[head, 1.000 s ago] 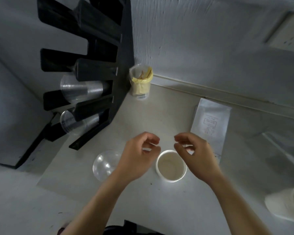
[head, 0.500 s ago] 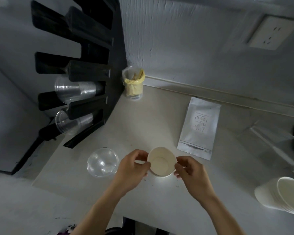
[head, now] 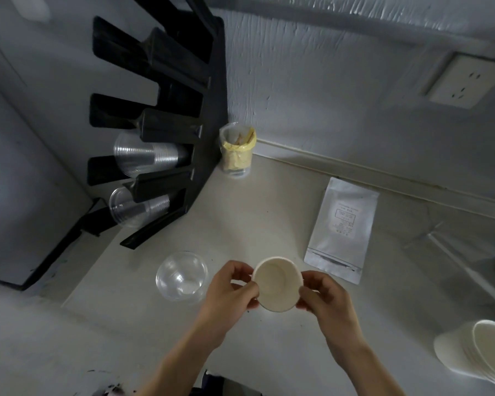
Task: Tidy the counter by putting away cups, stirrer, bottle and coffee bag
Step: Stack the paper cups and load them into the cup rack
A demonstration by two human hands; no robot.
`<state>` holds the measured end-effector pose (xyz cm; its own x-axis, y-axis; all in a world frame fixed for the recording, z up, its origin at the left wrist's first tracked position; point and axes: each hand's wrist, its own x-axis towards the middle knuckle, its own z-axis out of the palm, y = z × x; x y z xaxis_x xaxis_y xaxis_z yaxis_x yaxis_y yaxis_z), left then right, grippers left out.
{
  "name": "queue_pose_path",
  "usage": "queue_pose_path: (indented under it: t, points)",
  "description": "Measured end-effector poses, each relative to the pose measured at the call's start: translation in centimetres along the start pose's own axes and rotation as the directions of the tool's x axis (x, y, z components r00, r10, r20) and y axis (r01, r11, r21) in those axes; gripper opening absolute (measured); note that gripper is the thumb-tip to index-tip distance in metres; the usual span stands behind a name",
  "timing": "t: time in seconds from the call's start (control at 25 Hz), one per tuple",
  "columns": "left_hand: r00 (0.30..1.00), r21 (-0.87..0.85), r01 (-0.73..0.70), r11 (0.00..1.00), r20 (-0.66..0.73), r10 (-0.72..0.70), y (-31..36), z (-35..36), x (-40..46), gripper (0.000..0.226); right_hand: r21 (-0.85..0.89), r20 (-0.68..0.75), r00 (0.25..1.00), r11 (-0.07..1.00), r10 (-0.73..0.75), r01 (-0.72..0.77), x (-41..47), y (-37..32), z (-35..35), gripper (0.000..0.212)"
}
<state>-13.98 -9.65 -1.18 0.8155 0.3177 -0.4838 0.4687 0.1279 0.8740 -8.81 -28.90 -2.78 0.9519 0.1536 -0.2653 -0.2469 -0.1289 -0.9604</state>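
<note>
You are gripping the paper cup [head: 277, 287] between your left hand [head: 232, 292] and right hand [head: 323, 298], mouth tilting up. The paper cup stack [head: 475, 352] is lying well to your right, seemingly nearer the right hand

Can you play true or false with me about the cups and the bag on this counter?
1. Both hands hold the white paper cup. True: the left hand and the right hand grip it on opposite sides.
2. The silver coffee bag is standing upright. False: it lies flat on the counter.
3. The clear plastic cup is left of the paper cup. True.
4. The black rack is empty. False: two stacks of clear cups are slotted in it.
5. The cup with the yellow bag sits by the wall. True.
6. The paper cup is full of coffee. False: its inside looks empty.
</note>
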Motion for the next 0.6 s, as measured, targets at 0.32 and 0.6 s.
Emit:
queue_pose_path:
  t: [0.32,0.6]
  points:
    - [0.984,-0.289,-0.172,0.942,-0.016,0.175,5.1,-2.9,-1.4,0.028,0.212,0.163,0.974,0.97,-0.157,0.121,0.5,-6.0,2.4,0.022]
    - [0.941,-0.385,-0.3,0.873,0.031,0.337,8.6,-3.9,-2.4,0.027,0.346,0.217,0.921,0.908,-0.323,0.237,0.1,-10.0,2.7,0.023]
